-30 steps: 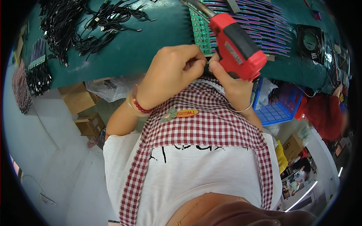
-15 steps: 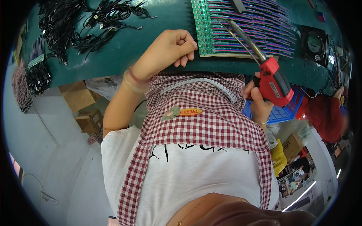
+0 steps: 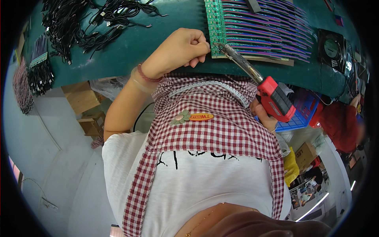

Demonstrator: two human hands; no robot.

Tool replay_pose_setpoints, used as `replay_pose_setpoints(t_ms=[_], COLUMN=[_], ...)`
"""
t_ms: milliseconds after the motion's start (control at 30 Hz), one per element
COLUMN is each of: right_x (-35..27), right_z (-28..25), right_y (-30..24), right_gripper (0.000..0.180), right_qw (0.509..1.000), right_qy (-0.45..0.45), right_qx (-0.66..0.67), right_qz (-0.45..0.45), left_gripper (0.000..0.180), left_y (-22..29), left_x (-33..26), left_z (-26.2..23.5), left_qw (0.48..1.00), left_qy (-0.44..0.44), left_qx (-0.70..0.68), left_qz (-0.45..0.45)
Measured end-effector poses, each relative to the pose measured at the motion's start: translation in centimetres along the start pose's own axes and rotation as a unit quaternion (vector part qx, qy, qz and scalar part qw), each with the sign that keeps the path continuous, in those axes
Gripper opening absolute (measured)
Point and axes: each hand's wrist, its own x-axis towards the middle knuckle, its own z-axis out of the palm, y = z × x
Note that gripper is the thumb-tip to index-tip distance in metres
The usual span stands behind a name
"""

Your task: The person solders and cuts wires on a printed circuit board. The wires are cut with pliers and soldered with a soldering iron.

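My right hand (image 3: 263, 115) grips a red and black soldering gun (image 3: 276, 98) beside my apron. Its long metal barrel slants up and left, with the tip at the lower edge of a panel of green circuit boards (image 3: 215, 27). Rows of thin pink, blue and black wires (image 3: 268, 37) run rightward from the boards. Just left of that panel, my left hand (image 3: 183, 49) is closed, thumb against curled fingers. Whatever lies in its pinch is too small or hidden to make out.
Black cables with plugs (image 3: 63, 23) lie heaped on the green table (image 3: 130, 47) at the left. A dark bar (image 3: 252, 6) rests on the wires. A black fan (image 3: 331, 47) stands at the right, above a blue basket (image 3: 304, 108). Another person in red (image 3: 339, 122) is farther right.
The soldering gun has come down and left, its tip now by the lower board edge beside my left fingers. My left hand has shifted slightly right and up.
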Motion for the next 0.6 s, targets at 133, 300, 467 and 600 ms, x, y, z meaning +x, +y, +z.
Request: replay_pose_setpoints(t_ms=[133,300,467,600], right_x=[-0.05,0.11,0.04,-0.10], right_z=[0.11,0.51,0.60,0.79], right_y=[0.27,-0.03,-0.50,-0.41], right_gripper=[0.043,0.042,0.018,0.018], right_qw=[1.000,0.999,0.999,0.996], right_qy=[-0.006,0.003,0.036,0.046], right_qx=[0.008,0.036,0.031,0.070], right_qz=[0.001,0.016,0.026,0.041], left_gripper=[0.015,0.014,0.014,0.014], left_y=[-0.02,-0.32,-0.24,-0.40], left_x=[-0.01,0.11,0.11,0.08], left_z=[0.04,-0.05,-0.08,-0.03], left_qw=[1.000,1.000,1.000,1.000], left_qy=[-0.001,-0.001,-0.001,0.001], left_qx=[-0.022,-0.027,-0.016,-0.012], left_qz=[0.000,-0.003,0.004,0.009])
